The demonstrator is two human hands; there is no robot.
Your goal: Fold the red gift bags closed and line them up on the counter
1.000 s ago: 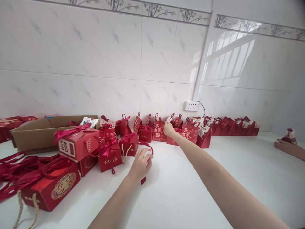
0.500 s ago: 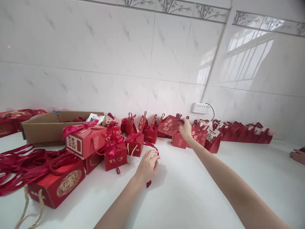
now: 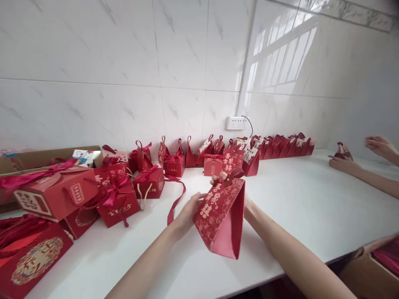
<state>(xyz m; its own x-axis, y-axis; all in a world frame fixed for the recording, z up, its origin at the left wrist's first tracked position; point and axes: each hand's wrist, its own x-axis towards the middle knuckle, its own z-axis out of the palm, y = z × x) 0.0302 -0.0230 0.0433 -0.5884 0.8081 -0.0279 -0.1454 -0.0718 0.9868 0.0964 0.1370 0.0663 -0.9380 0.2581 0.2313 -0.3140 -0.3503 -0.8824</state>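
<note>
A red paper gift bag (image 3: 220, 218) with gold characters hangs tilted above the white counter (image 3: 296, 207) in front of me. My right hand (image 3: 220, 179) pinches its top edge from behind; only the fingertips show over the bag. My left hand (image 3: 188, 211) touches the bag's left side, fingers curled against it. A loose red ribbon (image 3: 175, 201) lies on the counter just left of my left hand.
Several red gift boxes (image 3: 115, 199) with bows crowd the left, beside a cardboard box (image 3: 34, 160). A row of small red bags (image 3: 280, 145) lines the tiled wall near a socket (image 3: 236, 123). Another person's hands (image 3: 358, 164) hold a small bag at the right. A carton (image 3: 370, 270) sits below the counter edge.
My right hand pulled the red bag from the row at the wall back toward me. My left hand let go of the ribbon and came up to the bag. The view swung right.
</note>
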